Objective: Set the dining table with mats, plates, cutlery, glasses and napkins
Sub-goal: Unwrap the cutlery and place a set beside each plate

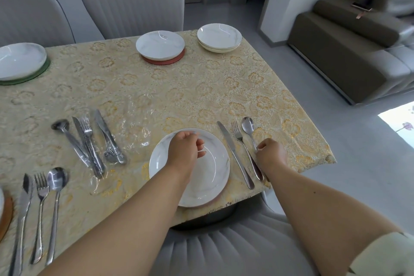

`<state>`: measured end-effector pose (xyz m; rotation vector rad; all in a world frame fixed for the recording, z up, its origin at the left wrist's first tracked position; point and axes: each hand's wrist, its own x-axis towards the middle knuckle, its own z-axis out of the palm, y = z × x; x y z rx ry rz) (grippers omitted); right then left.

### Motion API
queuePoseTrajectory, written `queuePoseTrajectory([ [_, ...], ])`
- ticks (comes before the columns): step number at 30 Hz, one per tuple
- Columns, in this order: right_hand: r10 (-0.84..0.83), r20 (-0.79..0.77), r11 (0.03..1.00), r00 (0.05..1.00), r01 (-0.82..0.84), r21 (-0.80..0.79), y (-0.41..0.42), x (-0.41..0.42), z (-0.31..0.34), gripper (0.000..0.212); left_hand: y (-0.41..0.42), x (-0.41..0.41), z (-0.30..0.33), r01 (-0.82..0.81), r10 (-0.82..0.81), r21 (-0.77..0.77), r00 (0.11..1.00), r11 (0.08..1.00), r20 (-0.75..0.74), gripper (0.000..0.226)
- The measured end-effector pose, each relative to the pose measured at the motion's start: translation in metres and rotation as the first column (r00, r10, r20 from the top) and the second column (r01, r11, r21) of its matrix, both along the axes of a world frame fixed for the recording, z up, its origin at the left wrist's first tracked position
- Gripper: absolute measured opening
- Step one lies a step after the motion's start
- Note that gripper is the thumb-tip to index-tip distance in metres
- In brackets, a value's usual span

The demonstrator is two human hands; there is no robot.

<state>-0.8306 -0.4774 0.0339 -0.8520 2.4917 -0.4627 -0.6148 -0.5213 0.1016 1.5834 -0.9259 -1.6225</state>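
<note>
Here, right hand fingers pinch spoon.

Right hand pinches spoon beside plate.

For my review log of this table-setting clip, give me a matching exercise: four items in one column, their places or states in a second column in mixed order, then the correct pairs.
Items:
1. white marbled plate on the red round mat
2. stack of white gold-rimmed plates
3. loose pile of steel cutlery on clear plastic wrap
4. steel spoon with the long handle

Places or states:
A. at the far right corner of the table, no mat under it
B. handle under the right hand
C. in front of the grey chair, far side
D. left of the near plate, unsorted

Pairs: 1-C, 2-A, 3-D, 4-B
</note>
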Motion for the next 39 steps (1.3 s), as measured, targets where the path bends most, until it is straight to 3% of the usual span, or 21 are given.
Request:
queuePoseTrajectory([
  [7, 0.0, -0.017, 1.0, 1.0, 0.0, -0.017, 0.003, 0.004, 0.007, 0.017, -0.002, 0.007, 0.001, -0.028, 0.028, -0.013, 1.0, 1.0, -0.011, 0.019],
  [10, 0.015, -0.135, 0.993, 0.991, -0.031, -0.117, -0.007, 0.017, 0.026, 0.024, -0.005, 0.02, 0.004, -0.074, 0.074, -0.042, 0.997, 0.996, -0.006, 0.016],
  [13, 0.067, -0.128, 0.966, 0.989, -0.097, -0.241, -0.039, 0.054, 0.05, 0.025, -0.011, 0.045, 0.007, -0.176, 0.18, -0.101, 0.983, 0.979, 0.032, 0.017],
  [18, 0.298, -0.076, 0.869, 0.952, -0.303, -0.391, -0.092, 0.158, 0.073, 0.021, -0.031, 0.11, -0.002, -0.398, 0.411, -0.106, 0.896, 0.911, 0.171, 0.015],
  [21, 0.452, 0.028, 0.823, 0.891, -0.405, -0.398, -0.11, 0.226, 0.075, 0.018, -0.044, 0.159, -0.008, -0.386, 0.395, -0.103, 0.836, 0.917, 0.38, 0.021],
  [25, 0.61, 0.142, 0.778, 0.78, -0.554, -0.297, -0.127, 0.3, 0.062, 0.018, -0.061, 0.21, -0.012, -0.385, 0.361, -0.045, 0.811, 0.922, 0.461, 0.026],
  [28, 0.675, 0.168, 0.737, 0.718, -0.653, -0.172, -0.14, 0.336, 0.046, 0.031, -0.072, 0.228, -0.02, -0.396, 0.361, 0.021, 0.857, 0.918, 0.369, 0.033],
  [33, 0.708, 0.025, 0.699, 0.706, -0.705, 0.114, -0.163, 0.36, 0.03, 0.039, -0.084, 0.235, -0.03, -0.299, 0.254, 0.094, 0.91, 0.95, 0.328, 0.032],
  [35, 0.687, 0.047, 0.712, 0.725, -0.685, 0.157, -0.168, 0.365, 0.027, 0.041, -0.09, 0.237, -0.034, -0.269, 0.206, 0.126, 0.907, 0.955, 0.367, 0.028],
  [39, 0.63, 0.171, 0.74, 0.757, -0.653, 0.161, -0.174, 0.373, 0.029, 0.014, -0.1, 0.245, -0.043, -0.232, 0.163, 0.172, 0.925, 0.957, 0.342, 0.027],
])
